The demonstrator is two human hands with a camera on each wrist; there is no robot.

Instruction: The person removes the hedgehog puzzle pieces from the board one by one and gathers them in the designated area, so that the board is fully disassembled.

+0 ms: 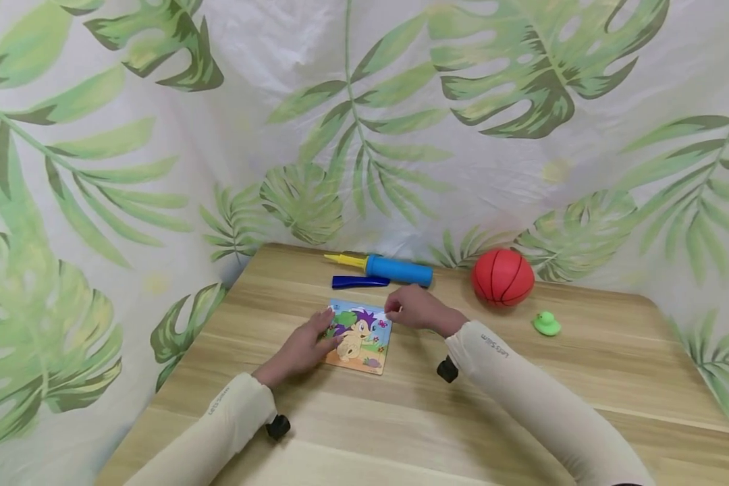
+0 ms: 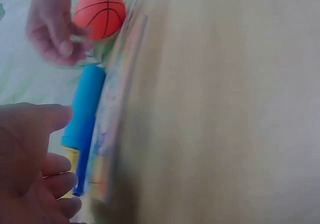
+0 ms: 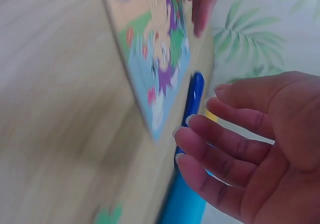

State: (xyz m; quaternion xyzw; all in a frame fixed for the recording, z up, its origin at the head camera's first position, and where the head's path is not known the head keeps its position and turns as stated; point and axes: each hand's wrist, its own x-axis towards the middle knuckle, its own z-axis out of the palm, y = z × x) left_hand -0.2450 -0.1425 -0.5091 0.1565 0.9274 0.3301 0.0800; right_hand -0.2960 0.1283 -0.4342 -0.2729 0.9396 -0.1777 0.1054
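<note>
A flat square picture board [image 1: 373,345] with a purple-haired cartoon hedgehog lies on the wooden table. At its left edge is my left hand [image 1: 304,345], thumb and fingers spread over that side in the head view. The left wrist view shows no grip on the board. My right hand [image 1: 422,310] hovers by the board's upper right corner. Its fingers [image 3: 220,149] are loosely bent and hold nothing in the right wrist view. Behind the board lie a dark blue elongated object [image 1: 355,281] and a blue hand pump [image 1: 401,269] with a yellow nozzle.
A red toy basketball [image 1: 502,277] sits at the back right of the table [image 1: 522,418]. In front of it stands a green rubber duck [image 1: 547,323]. A leaf-patterned cloth [image 1: 376,94] hangs behind the table's back edge.
</note>
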